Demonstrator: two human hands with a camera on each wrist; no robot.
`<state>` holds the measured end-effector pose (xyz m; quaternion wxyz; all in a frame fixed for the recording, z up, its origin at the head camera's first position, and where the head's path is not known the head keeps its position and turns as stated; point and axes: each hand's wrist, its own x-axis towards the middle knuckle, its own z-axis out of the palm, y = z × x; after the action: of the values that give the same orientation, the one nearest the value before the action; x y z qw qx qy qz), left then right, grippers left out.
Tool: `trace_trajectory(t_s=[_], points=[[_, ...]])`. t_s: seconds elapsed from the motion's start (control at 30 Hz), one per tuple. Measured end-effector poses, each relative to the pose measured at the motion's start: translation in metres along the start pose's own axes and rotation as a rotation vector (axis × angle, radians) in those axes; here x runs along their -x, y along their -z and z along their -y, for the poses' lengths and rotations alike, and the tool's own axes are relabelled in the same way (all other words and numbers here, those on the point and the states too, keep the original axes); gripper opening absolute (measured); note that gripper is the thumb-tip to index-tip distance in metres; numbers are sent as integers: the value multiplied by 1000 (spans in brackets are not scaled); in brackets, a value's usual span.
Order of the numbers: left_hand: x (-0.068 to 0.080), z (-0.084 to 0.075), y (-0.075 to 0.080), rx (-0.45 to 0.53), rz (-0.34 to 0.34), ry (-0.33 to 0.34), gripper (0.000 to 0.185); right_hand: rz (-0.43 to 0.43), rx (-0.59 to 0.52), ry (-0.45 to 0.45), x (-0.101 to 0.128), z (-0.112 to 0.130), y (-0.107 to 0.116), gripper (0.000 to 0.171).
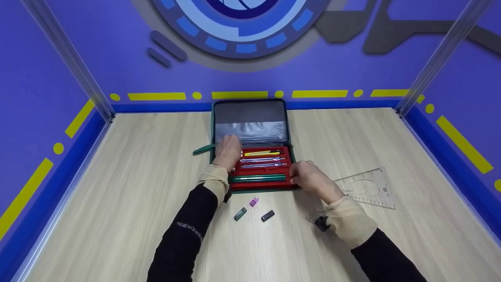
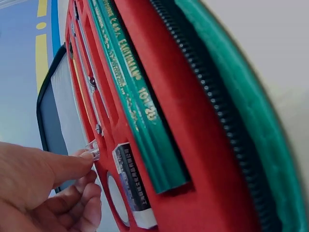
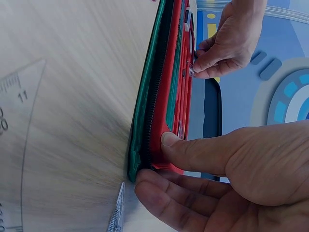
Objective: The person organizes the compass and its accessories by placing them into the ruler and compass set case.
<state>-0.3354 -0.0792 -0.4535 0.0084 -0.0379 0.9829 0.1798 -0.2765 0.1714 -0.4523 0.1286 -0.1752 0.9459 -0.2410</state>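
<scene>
A green zip case (image 1: 213, 129) lies open on the wooden table, with a red insert tray (image 1: 287, 154) holding a yellow pen (image 1: 261, 153), silver drawing tools (image 1: 261, 159) and green pencils (image 1: 258, 178). My left hand (image 1: 230, 147) is over the tray's left end and pinches a small clear plastic piece (image 2: 92, 149) between thumb and forefinger, right by a slot in the red insert (image 2: 203, 159). My right hand (image 1: 303, 178) grips the case's near right corner, thumb (image 3: 193, 152) on the red tray and fingers (image 3: 164, 198) under the green edge (image 3: 145, 111).
A small green piece (image 1: 240, 214), a pink one (image 1: 254, 202) and a black one (image 1: 267, 216) lie in front of the case. A clear drawing template (image 1: 370, 188) lies to the right, and a green strap or pen (image 1: 203, 149) sticks out on the left. Blue walls surround the table.
</scene>
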Motion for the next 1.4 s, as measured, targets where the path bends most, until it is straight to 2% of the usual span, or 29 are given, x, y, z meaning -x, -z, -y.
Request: trace_trajectory(t_s=[0.3, 0.47, 0.57, 0.8, 1.03, 1.1, 1.27, 1.4], points=[[-1, 0, 0, -14, 19, -47, 20, 3, 17, -2, 0, 1, 1, 11], [-2, 3, 2, 3, 7, -111, 21, 9, 7, -17, 0, 1, -1, 12], [-3, 5, 1, 32, 4, -141, 13, 3, 16, -11, -1, 1, -1, 12], [-3, 7, 1, 80, 20, -170, 20, 8, 30, -23, -2, 2, 0, 13], [0, 6, 8, 67, 132, -154, 15, 15, 27, -46, -2, 2, 0, 14], [0, 6, 10, 54, 145, -161, 16, 14, 24, -43, -3, 2, 0, 14], [1, 7, 8, 30, 109, -168, 16, 7, 17, -29, -2, 1, -1, 15], [1, 5, 5, -1, 73, -144, 15, 6, 15, -33, -2, 0, 0, 15]])
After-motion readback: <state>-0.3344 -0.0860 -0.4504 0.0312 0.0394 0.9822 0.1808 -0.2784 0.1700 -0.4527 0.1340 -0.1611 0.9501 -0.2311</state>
